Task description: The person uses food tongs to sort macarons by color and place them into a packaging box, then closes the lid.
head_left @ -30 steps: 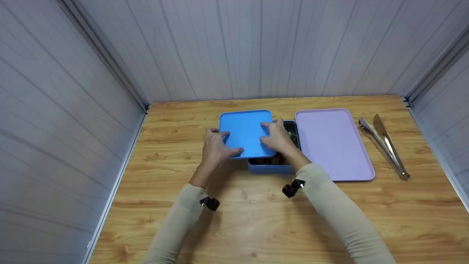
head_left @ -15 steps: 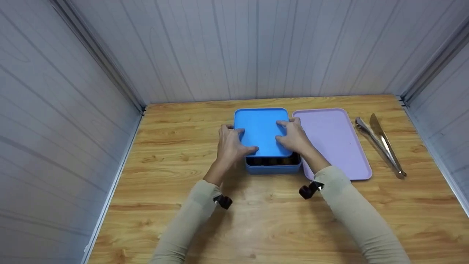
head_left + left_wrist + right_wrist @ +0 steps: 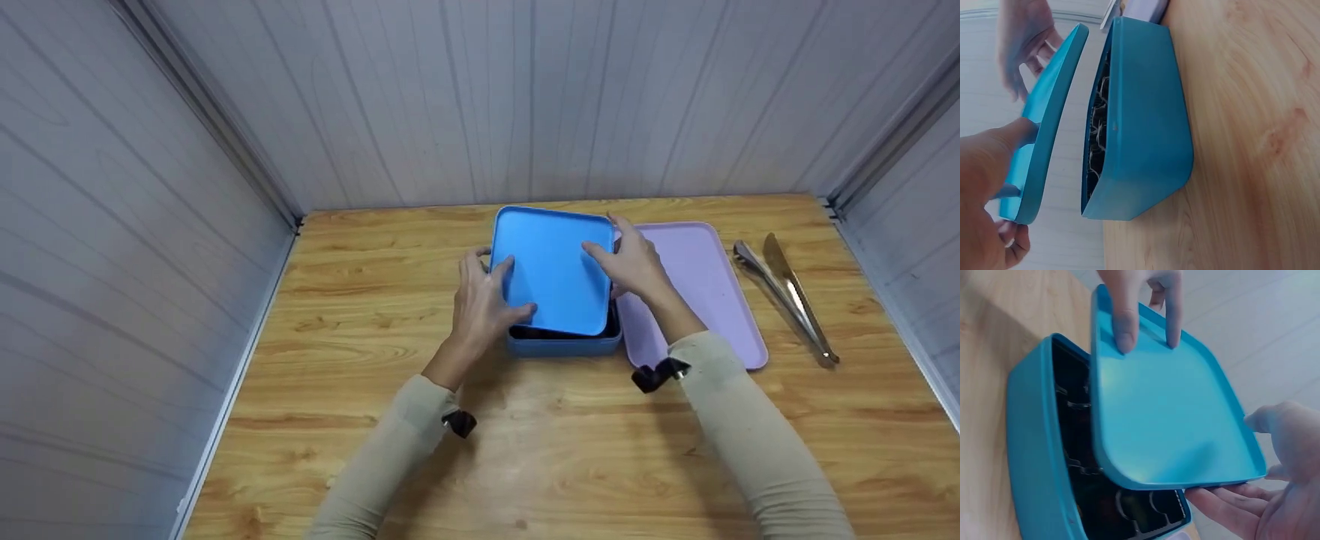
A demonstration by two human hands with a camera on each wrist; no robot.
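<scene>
I observe both forearms, in beige sleeves, reaching forward over the counter. The left hand grips the left edge of the blue lid, thumb on top and fingers curled underneath. The right hand holds the right edge of the same lid, thumb on top and fingers spread beneath, as the right wrist view confirms.

The lid sits between the two hands, raised and tilted, clear of the blue box at its near side. In the left wrist view a gap separates the lid from the box. The box rests on the counter directly below the hands. The right wrist view shows dark moulded compartments inside it; I cannot tell what they contain.

Just right of the right hand lies a pink tray, partly under that forearm. Further right, well apart from the hands, metal tongs lie on the counter. The counter is wood-grained, enclosed on three sides by pale grey panelled walls.
</scene>
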